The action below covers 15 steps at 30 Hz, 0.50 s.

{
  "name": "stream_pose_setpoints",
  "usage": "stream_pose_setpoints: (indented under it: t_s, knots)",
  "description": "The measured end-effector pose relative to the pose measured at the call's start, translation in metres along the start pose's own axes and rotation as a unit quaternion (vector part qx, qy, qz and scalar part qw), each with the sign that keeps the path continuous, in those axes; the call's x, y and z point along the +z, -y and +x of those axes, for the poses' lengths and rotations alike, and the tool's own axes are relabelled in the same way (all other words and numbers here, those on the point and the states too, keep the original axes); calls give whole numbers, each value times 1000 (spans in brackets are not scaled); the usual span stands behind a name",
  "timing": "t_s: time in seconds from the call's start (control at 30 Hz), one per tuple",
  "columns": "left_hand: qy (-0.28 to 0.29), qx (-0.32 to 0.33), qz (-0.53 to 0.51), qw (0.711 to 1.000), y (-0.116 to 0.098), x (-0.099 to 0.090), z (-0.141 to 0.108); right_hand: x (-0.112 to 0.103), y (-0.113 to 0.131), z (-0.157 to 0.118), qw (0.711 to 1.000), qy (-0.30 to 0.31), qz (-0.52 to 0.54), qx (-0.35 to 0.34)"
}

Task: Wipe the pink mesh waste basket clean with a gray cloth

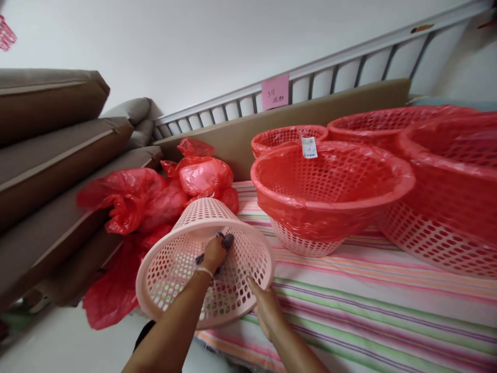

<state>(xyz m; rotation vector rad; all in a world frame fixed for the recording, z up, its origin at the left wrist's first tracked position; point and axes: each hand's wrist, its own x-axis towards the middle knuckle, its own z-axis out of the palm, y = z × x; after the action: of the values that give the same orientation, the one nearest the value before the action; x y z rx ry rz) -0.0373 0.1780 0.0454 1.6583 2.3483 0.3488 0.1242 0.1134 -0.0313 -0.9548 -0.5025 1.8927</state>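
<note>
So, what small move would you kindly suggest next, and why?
Perhaps the left hand could rub the dark cloth along the inside of the pale pink basket, since it holds the cloth there and the right hand grips the rim.

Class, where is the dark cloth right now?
In the head view, just left of centre: the dark cloth is inside the tilted pink basket, held in the left hand.

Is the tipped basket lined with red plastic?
No, the pale pink basket shows bare holes inside, where the left hand holds a dark cloth.
</note>
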Motion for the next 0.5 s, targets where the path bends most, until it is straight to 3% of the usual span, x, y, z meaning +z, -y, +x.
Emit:
stream_pose_setpoints:
  t_s: [0.1, 0.23, 0.33, 0.43, 0.5]
  knots:
    - [27, 48, -14, 998, -10, 6, -54, 4, 8, -11, 999, 28, 29, 27]
    - [50, 103, -25, 993, -15, 8, -113, 8, 19, -20, 999, 31, -16, 8]
    - [54, 120, -17, 991, -14, 5, -128, 4, 39, -18, 995, 46, -78, -37]
    - [72, 131, -2, 989, -14, 4, -130, -5, 65, -9, 981, 13, -158, -112]
    - [94, 127, 2, 987, -14, 3, -127, -11, 74, -5, 977, 4, -181, -111]
